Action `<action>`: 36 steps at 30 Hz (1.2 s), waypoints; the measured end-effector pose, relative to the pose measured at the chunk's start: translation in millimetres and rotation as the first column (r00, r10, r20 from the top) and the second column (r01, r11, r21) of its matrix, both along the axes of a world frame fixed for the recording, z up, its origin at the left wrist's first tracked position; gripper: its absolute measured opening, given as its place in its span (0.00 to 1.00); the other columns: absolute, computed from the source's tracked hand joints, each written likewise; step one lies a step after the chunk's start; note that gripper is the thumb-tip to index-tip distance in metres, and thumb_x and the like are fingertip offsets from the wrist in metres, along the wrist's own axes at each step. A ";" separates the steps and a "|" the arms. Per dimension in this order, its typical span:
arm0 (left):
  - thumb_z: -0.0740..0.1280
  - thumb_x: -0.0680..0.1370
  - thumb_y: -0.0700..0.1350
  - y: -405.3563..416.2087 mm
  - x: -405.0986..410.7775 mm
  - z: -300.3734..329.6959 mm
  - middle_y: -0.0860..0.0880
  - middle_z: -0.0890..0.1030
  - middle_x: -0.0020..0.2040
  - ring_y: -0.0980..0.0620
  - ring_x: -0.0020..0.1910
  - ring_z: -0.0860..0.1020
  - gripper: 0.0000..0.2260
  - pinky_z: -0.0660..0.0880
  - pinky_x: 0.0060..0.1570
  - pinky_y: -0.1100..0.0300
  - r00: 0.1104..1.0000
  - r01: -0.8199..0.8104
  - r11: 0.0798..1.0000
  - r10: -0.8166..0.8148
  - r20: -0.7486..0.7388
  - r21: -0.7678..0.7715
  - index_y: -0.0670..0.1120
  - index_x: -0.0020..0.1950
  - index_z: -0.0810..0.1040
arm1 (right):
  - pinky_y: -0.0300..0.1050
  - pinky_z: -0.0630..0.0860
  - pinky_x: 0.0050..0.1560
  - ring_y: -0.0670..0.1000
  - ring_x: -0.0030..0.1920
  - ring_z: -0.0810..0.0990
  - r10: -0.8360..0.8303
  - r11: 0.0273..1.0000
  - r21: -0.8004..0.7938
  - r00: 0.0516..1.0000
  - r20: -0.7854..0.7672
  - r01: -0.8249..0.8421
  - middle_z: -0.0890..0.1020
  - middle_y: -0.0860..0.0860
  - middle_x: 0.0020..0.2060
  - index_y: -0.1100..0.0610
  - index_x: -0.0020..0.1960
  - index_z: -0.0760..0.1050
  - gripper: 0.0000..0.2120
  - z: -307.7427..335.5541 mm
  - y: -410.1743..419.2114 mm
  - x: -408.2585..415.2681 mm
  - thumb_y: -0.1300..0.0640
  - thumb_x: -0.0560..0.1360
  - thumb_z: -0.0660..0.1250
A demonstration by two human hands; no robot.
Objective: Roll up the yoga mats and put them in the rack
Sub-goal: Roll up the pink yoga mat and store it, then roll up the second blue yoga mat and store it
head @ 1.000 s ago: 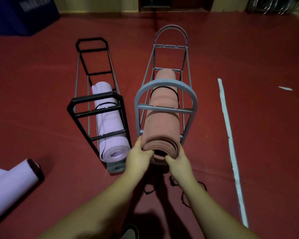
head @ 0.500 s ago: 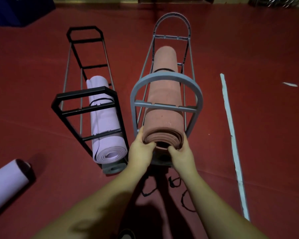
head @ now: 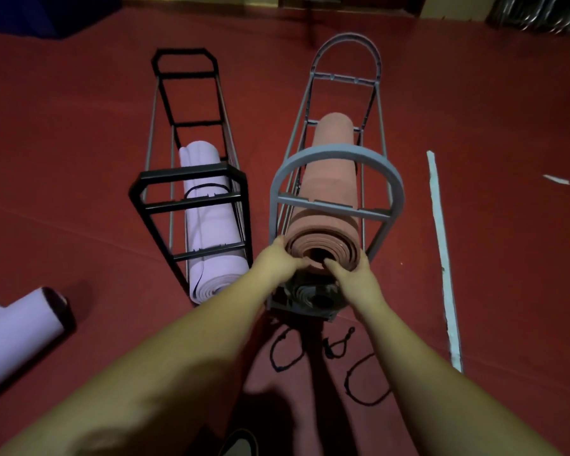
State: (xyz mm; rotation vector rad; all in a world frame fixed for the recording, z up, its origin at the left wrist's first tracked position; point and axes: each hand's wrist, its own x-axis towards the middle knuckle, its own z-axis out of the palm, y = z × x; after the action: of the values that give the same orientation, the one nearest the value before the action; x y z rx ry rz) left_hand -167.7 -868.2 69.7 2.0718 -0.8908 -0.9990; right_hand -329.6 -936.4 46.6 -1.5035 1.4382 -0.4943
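1. Head view: the rolled pink mat lies in the upper tier of the grey rack, with its long axis pointing straight away from the person. Its near end is directly in front of both hands.
2. The left hand is curled on the left side of that end, and the right hand is curled on the lower right side. The hands are close together, both clamped on the roll; neither is clearly nearer.
3. It is judged that the next push must go along this axis, deeper into the rack.
4. Under the pink mat, a darker roll is seen in the lower tier.
5. In the black rack, just to the left, a lilac mat is kept.
6. Another lilac mat lies on the floor at the left edge, outside any rack. Black straps lie on the floor near the grey rack's near end.
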 end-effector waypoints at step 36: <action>0.68 0.78 0.44 507.2 192.5 117.7 0.41 0.81 0.37 0.47 0.29 0.75 0.06 0.69 0.28 0.65 0.883 -0.465 0.885 0.465 0.071 -0.016 0.43 0.45 0.79 | 0.40 0.71 0.34 0.53 0.44 0.81 0.864 0.268 0.233 0.126 -0.488 -0.935 0.80 0.50 0.45 0.55 0.51 0.75 0.10 174.5 395.9 264.3 0.50 0.82 0.60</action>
State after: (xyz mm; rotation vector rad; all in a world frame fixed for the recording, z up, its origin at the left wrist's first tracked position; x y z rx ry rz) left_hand 24.8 -361.0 187.3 2.1880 -0.3860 -0.6652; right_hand -65.3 -540.6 221.1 -2.4199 0.5055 0.7201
